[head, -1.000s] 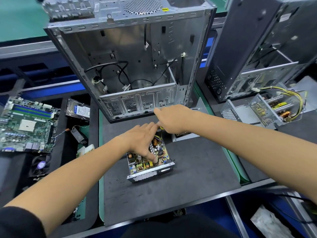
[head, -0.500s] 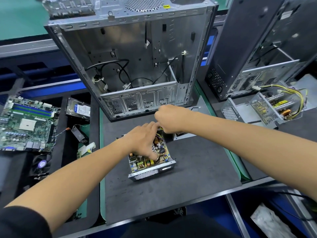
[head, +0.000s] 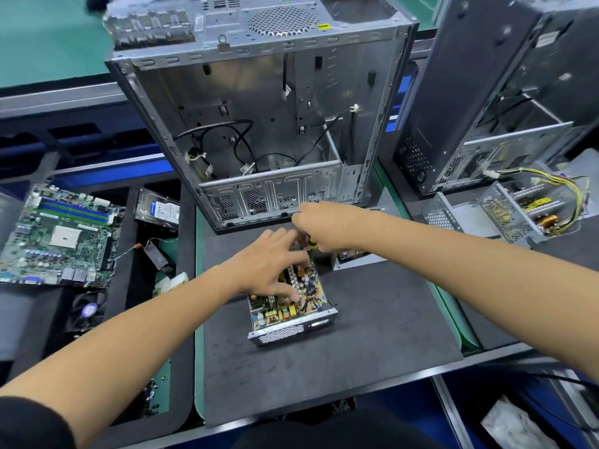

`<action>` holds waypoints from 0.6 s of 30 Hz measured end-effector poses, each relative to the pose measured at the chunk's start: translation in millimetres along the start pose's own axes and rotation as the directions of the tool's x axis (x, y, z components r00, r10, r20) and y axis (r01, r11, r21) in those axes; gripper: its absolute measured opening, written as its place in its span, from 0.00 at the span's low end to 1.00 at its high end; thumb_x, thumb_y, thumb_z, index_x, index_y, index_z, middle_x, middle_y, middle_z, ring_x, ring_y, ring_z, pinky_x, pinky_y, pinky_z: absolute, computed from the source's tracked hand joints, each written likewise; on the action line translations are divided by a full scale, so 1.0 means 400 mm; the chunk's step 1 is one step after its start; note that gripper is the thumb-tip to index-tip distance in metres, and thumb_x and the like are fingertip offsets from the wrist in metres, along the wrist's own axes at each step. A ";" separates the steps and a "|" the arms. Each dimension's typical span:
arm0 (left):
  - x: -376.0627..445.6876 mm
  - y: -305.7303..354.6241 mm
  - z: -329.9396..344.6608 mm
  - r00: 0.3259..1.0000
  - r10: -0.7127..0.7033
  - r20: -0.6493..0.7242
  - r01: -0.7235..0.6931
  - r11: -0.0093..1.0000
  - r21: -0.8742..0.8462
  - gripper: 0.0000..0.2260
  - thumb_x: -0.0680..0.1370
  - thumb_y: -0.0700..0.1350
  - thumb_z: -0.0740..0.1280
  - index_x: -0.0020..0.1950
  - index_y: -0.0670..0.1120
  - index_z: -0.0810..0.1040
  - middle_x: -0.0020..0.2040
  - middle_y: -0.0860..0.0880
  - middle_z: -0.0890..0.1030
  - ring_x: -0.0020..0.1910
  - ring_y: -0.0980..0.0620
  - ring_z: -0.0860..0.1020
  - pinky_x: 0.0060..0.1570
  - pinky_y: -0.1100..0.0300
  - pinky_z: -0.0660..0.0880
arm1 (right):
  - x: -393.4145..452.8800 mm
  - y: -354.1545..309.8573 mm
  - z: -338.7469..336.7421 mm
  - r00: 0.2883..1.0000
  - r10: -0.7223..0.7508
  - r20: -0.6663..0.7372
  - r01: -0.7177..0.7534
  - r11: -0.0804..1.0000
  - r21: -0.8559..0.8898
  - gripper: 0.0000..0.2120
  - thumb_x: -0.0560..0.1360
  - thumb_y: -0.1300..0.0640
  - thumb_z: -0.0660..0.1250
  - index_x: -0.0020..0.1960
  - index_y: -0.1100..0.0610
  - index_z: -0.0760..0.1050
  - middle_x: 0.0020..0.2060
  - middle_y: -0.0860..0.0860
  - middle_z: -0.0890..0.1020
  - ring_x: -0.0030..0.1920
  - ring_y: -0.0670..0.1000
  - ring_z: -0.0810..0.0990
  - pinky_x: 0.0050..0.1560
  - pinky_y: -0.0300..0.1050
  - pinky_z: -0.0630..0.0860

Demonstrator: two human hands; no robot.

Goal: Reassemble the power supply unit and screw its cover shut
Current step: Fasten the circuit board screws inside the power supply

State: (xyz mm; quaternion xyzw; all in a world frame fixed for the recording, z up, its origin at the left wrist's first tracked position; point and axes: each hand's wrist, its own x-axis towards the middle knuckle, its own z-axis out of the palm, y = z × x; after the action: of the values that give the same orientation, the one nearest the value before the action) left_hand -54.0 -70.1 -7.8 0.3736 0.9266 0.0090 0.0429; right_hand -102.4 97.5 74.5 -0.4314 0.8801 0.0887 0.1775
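On the dark mat at bench centre, the power supply unit (head: 291,306) lies with its cover off, circuit board up. My left hand (head: 269,264) rests on the board, fingers spread, thumb touching components. My right hand (head: 324,226) grips a yellow-and-black screwdriver (head: 311,244) over the unit's far edge. Open computer case (head: 269,131) stands just behind; motherboard (head: 61,234) at left.

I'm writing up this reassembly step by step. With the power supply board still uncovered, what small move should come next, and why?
Probably drive the screwdriver down at the board's far edge. The right hand grips it there, while the left hand rests on the open power supply, steadying it. No cover is on yet.
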 end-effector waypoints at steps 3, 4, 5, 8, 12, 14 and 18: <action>0.006 -0.005 0.004 0.999 0.001 0.052 -0.004 0.999 0.051 0.30 0.66 0.76 0.56 0.52 0.55 0.79 0.52 0.47 0.69 0.52 0.47 0.66 0.50 0.51 0.64 | 0.009 0.004 0.001 0.999 0.009 -0.052 -0.008 1.000 0.015 0.03 0.72 0.63 0.66 0.45 0.60 0.77 0.39 0.53 0.75 0.42 0.56 0.78 0.35 0.46 0.72; 0.005 -0.005 0.005 0.999 0.005 0.041 -0.007 0.998 0.066 0.30 0.66 0.76 0.56 0.49 0.55 0.80 0.51 0.47 0.70 0.53 0.47 0.66 0.50 0.51 0.64 | 0.010 0.005 0.003 0.998 0.016 -0.065 -0.015 1.000 0.012 0.02 0.72 0.63 0.66 0.41 0.59 0.75 0.34 0.51 0.71 0.39 0.56 0.77 0.32 0.44 0.69; 0.005 -0.005 0.007 1.000 0.014 0.020 -0.016 0.996 0.085 0.29 0.66 0.76 0.55 0.46 0.54 0.80 0.50 0.47 0.70 0.53 0.46 0.67 0.49 0.52 0.64 | 0.013 0.007 0.007 0.997 0.023 -0.078 -0.023 1.000 0.009 0.08 0.72 0.63 0.66 0.36 0.58 0.70 0.30 0.50 0.68 0.37 0.56 0.75 0.30 0.41 0.66; 0.007 0.000 0.010 0.998 0.031 -0.060 -0.024 0.993 0.117 0.29 0.66 0.75 0.54 0.40 0.53 0.80 0.47 0.47 0.72 0.50 0.46 0.69 0.45 0.52 0.65 | 0.016 0.011 0.015 0.994 -0.016 -0.108 0.018 1.000 0.017 0.18 0.72 0.63 0.65 0.30 0.53 0.59 0.28 0.49 0.64 0.32 0.54 0.70 0.26 0.39 0.59; 0.007 0.002 0.016 0.995 0.026 -0.099 -0.012 0.991 0.137 0.30 0.66 0.76 0.52 0.38 0.54 0.80 0.45 0.47 0.72 0.48 0.46 0.71 0.42 0.52 0.68 | 0.014 0.013 0.026 0.994 0.001 -0.108 0.000 1.000 0.011 0.14 0.75 0.59 0.65 0.35 0.55 0.62 0.31 0.48 0.62 0.29 0.46 0.64 0.25 0.41 0.57; 0.006 0.001 0.021 0.993 0.013 -0.115 0.001 0.992 0.127 0.29 0.66 0.76 0.52 0.38 0.54 0.80 0.45 0.47 0.72 0.48 0.47 0.70 0.42 0.52 0.69 | 0.013 0.011 0.030 0.993 0.012 -0.118 -0.010 1.000 0.013 0.09 0.75 0.59 0.65 0.39 0.56 0.66 0.31 0.48 0.61 0.29 0.47 0.64 0.27 0.41 0.59; 0.008 0.001 0.023 0.993 0.005 -0.114 0.006 0.995 0.103 0.29 0.65 0.76 0.54 0.39 0.54 0.80 0.46 0.47 0.72 0.48 0.46 0.71 0.43 0.52 0.69 | 0.010 0.007 0.029 0.992 0.008 -0.130 -0.007 1.000 0.008 0.08 0.75 0.59 0.64 0.40 0.56 0.67 0.31 0.48 0.62 0.29 0.47 0.63 0.27 0.41 0.58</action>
State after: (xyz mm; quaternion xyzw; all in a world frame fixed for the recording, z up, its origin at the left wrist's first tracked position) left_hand -55.2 -67.9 -17.3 0.3740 0.9268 -0.0173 -0.0296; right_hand -104.0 100.0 62.3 -0.4321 0.8918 0.0578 0.1212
